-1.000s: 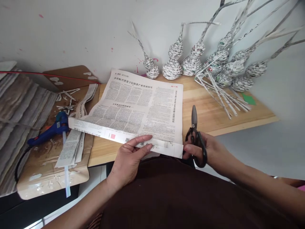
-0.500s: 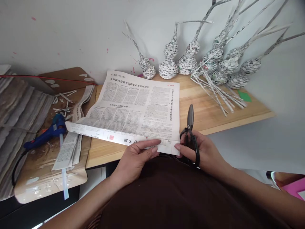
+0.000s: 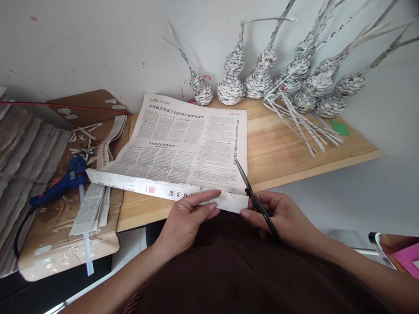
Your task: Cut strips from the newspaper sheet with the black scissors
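Newsprint sheet (image 3: 176,139): left hand (image 3: 183,223) is pinching its fold (image 3: 161,189), seemingly steadying it. Right hand (image 3: 278,211) is gripping scissors (image 3: 258,205).

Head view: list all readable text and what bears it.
"乡村振兴背景下信阳茶产业发展探究": headline, newspaper.
"新时代": start of its vertical headline; the rest too small.
Folded edge: large characters, partly covered, unclear.
Newspaper's other print, glue gun label, strips' print: too small.
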A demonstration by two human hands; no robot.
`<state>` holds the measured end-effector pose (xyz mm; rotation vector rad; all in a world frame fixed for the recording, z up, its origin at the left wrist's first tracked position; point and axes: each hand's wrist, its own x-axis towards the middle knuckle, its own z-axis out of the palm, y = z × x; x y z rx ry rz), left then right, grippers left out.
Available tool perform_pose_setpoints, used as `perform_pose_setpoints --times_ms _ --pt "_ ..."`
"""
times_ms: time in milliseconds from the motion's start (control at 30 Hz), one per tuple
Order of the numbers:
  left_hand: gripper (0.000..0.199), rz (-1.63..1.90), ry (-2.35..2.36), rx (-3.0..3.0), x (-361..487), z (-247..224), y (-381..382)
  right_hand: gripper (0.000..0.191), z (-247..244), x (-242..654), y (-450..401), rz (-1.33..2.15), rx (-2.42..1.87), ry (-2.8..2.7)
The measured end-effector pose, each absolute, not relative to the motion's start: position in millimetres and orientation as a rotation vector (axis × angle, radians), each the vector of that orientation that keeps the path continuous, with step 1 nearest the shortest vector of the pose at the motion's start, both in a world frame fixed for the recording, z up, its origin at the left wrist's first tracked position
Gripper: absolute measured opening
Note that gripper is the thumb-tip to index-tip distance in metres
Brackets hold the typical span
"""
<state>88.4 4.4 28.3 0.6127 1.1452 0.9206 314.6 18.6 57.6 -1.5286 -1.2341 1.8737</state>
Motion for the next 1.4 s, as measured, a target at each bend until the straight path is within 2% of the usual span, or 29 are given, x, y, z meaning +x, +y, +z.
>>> perform_pose_setpoints --times_ms 333,733,933,1100,1167,1400 --pt "0.028 0.934 1.172 0.626 93 31 7 0.033 59 314 20 1.897 -1.567 -1.177" --pt "0.032 0.969 1.201 0.555 95 28 5 0.035 52 305 16 1.72 -1.621 -1.141" --pt "0.026 0.978 1.228 0.541 96 30 5 0.035 53 322 20 1.817 -1.573 -1.222" --pt "0.026 0.942 1.219 0.555 90 30 5 0.048 59 367 27 2.059 -1.476 -1.373" --pt "0.026 0.93 1.204 0.56 87 29 5 0.048 65 385 31 2.141 -1.385 -1.521" --pt "0.025 0.916 1.212 0.56 83 29 2 0.051 90 389 50 2.346 -1.499 -1.686"
